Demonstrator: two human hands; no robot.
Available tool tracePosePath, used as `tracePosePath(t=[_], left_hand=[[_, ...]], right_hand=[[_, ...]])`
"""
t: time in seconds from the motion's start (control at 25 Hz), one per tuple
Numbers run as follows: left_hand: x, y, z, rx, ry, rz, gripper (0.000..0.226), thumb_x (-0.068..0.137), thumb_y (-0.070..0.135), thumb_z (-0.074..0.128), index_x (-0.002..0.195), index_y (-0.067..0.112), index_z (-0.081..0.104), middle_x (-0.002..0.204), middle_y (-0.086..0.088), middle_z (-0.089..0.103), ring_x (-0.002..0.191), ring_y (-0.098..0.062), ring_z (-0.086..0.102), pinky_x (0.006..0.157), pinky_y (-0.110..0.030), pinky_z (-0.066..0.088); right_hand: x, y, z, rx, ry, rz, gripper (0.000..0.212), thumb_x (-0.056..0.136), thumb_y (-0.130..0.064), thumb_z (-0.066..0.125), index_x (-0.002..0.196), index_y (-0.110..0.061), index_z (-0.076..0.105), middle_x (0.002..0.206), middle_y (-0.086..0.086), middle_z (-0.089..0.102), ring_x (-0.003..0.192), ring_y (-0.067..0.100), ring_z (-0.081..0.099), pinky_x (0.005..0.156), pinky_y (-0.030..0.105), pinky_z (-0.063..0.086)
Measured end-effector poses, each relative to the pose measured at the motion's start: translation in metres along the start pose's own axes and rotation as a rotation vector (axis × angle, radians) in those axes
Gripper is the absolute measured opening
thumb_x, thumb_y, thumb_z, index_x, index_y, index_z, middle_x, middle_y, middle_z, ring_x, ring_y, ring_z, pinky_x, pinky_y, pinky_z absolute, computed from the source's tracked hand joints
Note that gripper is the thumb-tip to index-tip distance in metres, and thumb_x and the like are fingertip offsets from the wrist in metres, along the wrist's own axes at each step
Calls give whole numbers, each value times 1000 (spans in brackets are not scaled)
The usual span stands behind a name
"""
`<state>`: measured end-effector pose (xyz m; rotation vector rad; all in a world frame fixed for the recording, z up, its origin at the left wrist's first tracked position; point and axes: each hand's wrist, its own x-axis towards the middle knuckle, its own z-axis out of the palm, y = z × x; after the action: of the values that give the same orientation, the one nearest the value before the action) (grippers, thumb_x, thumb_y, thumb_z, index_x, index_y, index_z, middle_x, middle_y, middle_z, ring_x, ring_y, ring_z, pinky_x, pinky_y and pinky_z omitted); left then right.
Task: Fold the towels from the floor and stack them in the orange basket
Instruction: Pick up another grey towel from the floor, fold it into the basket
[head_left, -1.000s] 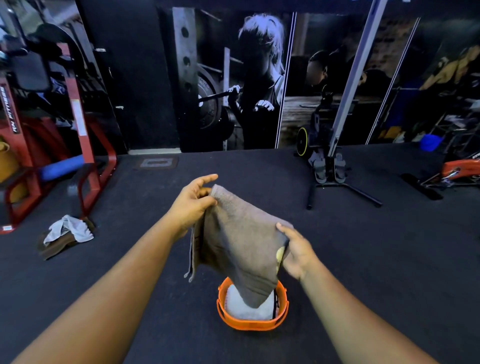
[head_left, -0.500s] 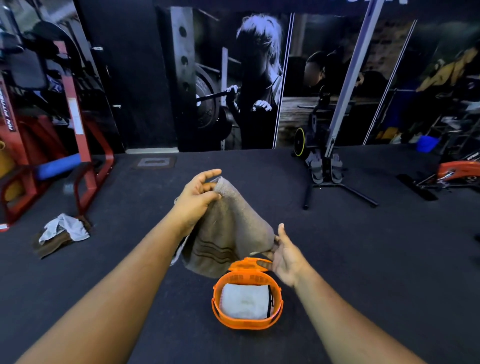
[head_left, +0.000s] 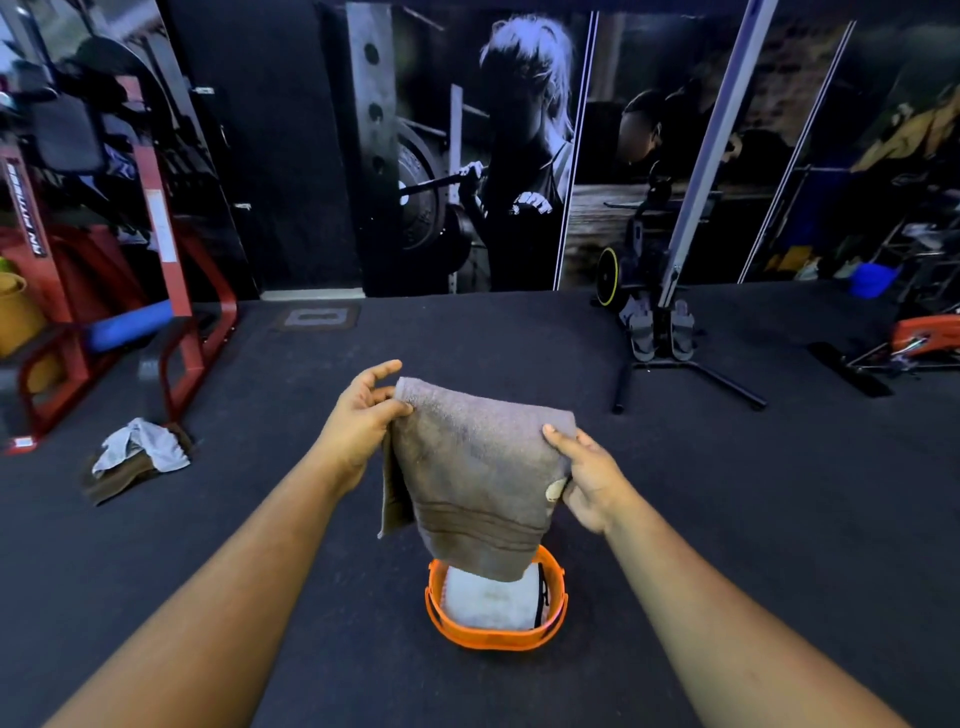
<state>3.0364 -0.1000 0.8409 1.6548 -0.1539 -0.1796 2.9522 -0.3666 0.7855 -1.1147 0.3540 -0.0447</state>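
A brown towel (head_left: 475, 478) hangs folded in the air in front of me, its lower edge reaching the far rim of the orange basket (head_left: 493, 636). My left hand (head_left: 363, 421) pinches the towel's upper left corner. At the right edge my right hand (head_left: 587, 475) grips the towel. The basket stands on the dark floor below and holds a folded white towel (head_left: 491, 600). Two more towels, one pale grey (head_left: 140, 447) and one brown (head_left: 124, 475), lie crumpled together on the floor at the left.
A red weight rack (head_left: 171, 270) stands at the left by the crumpled towels. A rowing machine with a black floor stand (head_left: 660, 332) is at the back right, and an orange-red machine (head_left: 924, 332) sits at the far right. A mural wall closes the back.
My right hand let go of the towel's lower part half a second ago and now grips its right edge, higher up. The towel hangs folded over the basket again.
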Motion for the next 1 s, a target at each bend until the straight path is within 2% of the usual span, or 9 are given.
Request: tracePosePath(t=[0.12, 0.2, 0.28, 0.44, 0.56, 0.76, 0.84, 0.92, 1.0], left_hand=[[2, -11, -4, 88, -1, 8, 58, 91, 13, 78, 142, 24, 53, 115, -5, 74, 110, -16, 70, 93, -34, 56], [4, -12, -4, 140, 49, 58, 52, 88, 12, 80, 136, 19, 60, 112, -6, 75, 110, -21, 71, 98, -41, 58], [7, -8, 2, 192, 63, 100, 48, 87, 9, 80, 132, 13, 63, 109, -6, 75, 106, -24, 72, 95, -40, 59], [16, 8, 6, 258, -24, 138, 62, 82, 3, 83, 138, 12, 58, 114, -1, 71, 103, -13, 70, 90, -31, 61], [21, 16, -1, 373, -131, 144, 79, 76, -4, 85, 145, 15, 51, 123, 2, 66, 110, -16, 68, 81, -19, 60], [29, 27, 2, 502, -200, 137, 87, 82, 2, 83, 156, 18, 38, 131, -1, 64, 114, -16, 66, 94, -31, 57], [31, 26, 4, 602, -122, 242, 78, 84, 5, 82, 153, 17, 45, 134, -1, 63, 119, -17, 63, 102, -33, 53], [33, 26, 4, 595, -32, 330, 61, 85, 7, 82, 141, 17, 59, 123, 2, 69, 112, -15, 66, 98, -30, 56], [36, 18, 0, 535, -94, 294, 45, 86, 7, 81, 127, 17, 68, 114, 2, 73, 107, -18, 70, 95, -37, 59]], right_hand=[[7, -21, -5, -387, 68, -207, 11, 88, -17, 78, 96, -11, 73, 94, 9, 79, 94, 30, 73, 75, 35, 62], [15, -36, -10, -679, 226, -393, 30, 77, -37, 87, 84, -12, 72, 94, 13, 74, 91, 32, 71, 76, 43, 59], [20, -51, -13, -827, 309, -499, 34, 75, -44, 88, 80, -17, 69, 102, 8, 66, 95, 23, 64, 78, 38, 54], [15, -69, -15, -671, 66, -481, 17, 91, -22, 77, 100, -15, 66, 100, 0, 70, 88, 3, 66, 74, 26, 52], [16, -75, -23, -661, -113, -459, 36, 89, -1, 75, 117, -15, 58, 112, 2, 69, 102, 9, 68, 84, 27, 57], [19, -75, -13, -676, -3, -608, 32, 94, 6, 64, 119, -13, 60, 112, 6, 70, 104, 14, 69, 87, 26, 56], [19, -71, -11, -665, 9, -624, 29, 97, 3, 61, 117, -17, 61, 112, 4, 70, 106, 14, 68, 89, 26, 55], [19, -72, -10, -665, 26, -624, 26, 99, 0, 59, 117, -19, 59, 114, 3, 68, 107, 12, 66, 91, 27, 55], [22, -70, -14, -672, 42, -591, 22, 100, -4, 60, 115, -19, 54, 113, 11, 66, 108, 21, 65, 93, 40, 56]])
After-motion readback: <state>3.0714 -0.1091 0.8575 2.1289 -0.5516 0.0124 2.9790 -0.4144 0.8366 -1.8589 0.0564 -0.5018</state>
